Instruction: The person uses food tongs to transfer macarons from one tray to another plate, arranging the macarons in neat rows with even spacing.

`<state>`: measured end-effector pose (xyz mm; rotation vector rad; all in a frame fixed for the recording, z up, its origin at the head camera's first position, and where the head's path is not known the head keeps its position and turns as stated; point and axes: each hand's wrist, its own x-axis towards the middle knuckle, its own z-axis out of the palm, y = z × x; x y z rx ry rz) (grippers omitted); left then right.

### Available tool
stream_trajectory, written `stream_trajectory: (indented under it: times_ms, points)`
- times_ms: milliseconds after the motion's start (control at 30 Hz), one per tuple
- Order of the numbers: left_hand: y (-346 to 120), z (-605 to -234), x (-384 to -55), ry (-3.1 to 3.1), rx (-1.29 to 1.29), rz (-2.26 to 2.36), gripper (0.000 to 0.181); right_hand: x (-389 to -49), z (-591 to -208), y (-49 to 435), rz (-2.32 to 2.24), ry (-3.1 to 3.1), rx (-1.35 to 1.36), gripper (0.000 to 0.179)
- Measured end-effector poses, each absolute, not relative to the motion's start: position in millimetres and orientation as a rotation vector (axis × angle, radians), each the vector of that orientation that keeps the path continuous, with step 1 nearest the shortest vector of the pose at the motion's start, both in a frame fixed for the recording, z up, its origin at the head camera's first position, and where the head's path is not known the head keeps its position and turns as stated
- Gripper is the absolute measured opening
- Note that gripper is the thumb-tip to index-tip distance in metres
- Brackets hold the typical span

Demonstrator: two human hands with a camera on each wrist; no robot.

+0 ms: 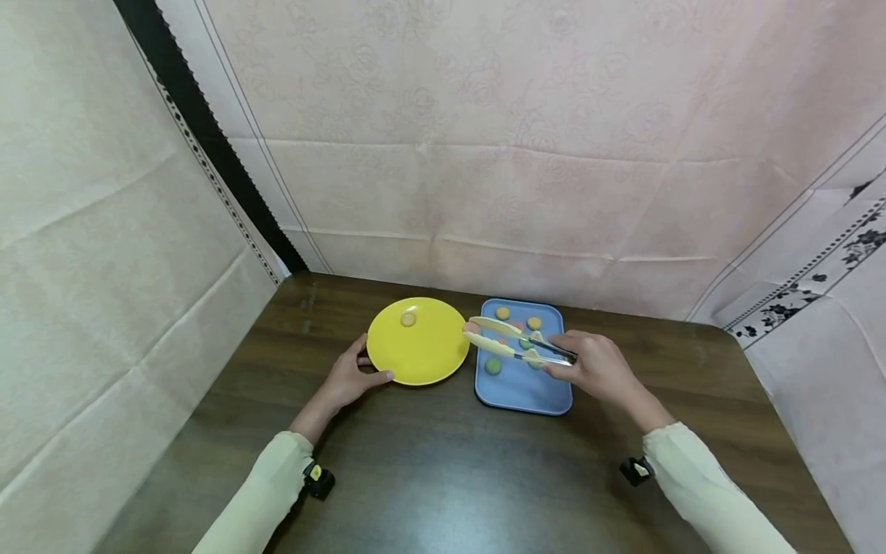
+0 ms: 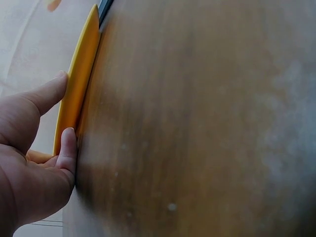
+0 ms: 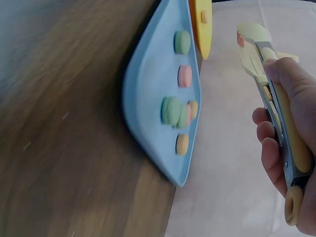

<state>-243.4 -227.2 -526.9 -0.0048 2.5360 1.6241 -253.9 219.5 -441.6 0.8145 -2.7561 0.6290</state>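
Observation:
My left hand (image 1: 349,377) grips the left edge of a round yellow plate (image 1: 422,354); in the left wrist view the thumb lies on top of its rim (image 2: 79,89) and fingers reach underneath. One pale yellow macaron (image 1: 408,318) sits on the plate. My right hand (image 1: 598,368) holds metal tongs with cream tips (image 1: 490,344). A pink macaron (image 3: 240,39) is pinched between those tips, near the gap between plate and tray. Beneath the tongs lies a blue tray (image 1: 522,394) bearing several green, pink and yellow macarons (image 3: 182,42), partly covered by the tongs in the head view.
The dark wooden table (image 1: 415,477) carries the plate and tray side by side near its back edge. Behind it hangs a pale cloth (image 1: 484,192), with more cloth at the left (image 1: 124,308) and right. Small black cameras (image 1: 320,482) sit at both wrists.

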Motion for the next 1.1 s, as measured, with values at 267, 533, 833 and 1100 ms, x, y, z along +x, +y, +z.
stream_trajectory:
  times_ms: [267,533,833,1100]
  points:
    - [-225,-527,-244,2.542,0.021,1.642,0.1,-276,-441,194,0.641,-2.755,0.85,0.054]
    - [-226,-529,-244,2.534,0.014,1.641,0.101,-299,-453,174,0.688,-2.725,0.881,0.062]
    - [-227,-527,-244,2.547,-0.027,1.599,0.104,-317,-459,153,0.658,-2.73,0.937,0.045]
    - [-226,-528,-244,2.545,-0.022,1.609,0.102,-328,-464,137,0.68,-2.873,0.931,0.043]
